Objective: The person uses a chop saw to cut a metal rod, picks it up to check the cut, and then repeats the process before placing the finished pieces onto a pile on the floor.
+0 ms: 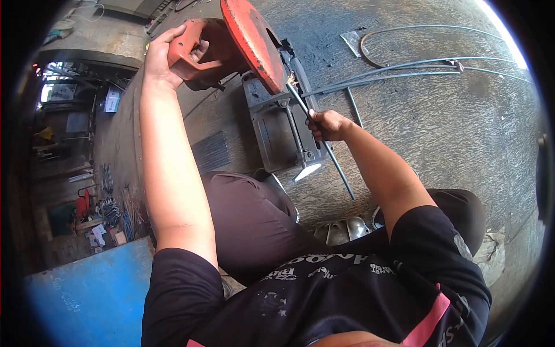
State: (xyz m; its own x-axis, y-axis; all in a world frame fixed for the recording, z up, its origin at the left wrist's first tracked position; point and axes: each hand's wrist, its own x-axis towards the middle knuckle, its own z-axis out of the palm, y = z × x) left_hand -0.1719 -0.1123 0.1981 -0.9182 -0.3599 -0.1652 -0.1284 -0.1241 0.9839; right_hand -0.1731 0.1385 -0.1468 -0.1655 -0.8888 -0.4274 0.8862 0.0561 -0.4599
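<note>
A red chop saw (pixel 254 49) with a worn round guard stands over a dark metal base (pixel 272 130). My left hand (pixel 165 58) is wrapped round the saw's red handle (pixel 199 66). In my right hand (pixel 326 125) is a thin metal rod (pixel 341 170), its upper end at the lower edge of the guard. Bright sparks (pixel 291 80) show at that end. A clamp screw with a pale handle (pixel 306 172) lies along the base, left of the rod. The guard hides most of the cutting disc.
Long bent rods (pixel 399 70) stretch across the floor (pixel 439 121) at the upper right. A bundle of short dark rods (pixel 212 151) lies left of the base. A blue panel (pixel 98 295) is at the lower left, beside tools and scrap.
</note>
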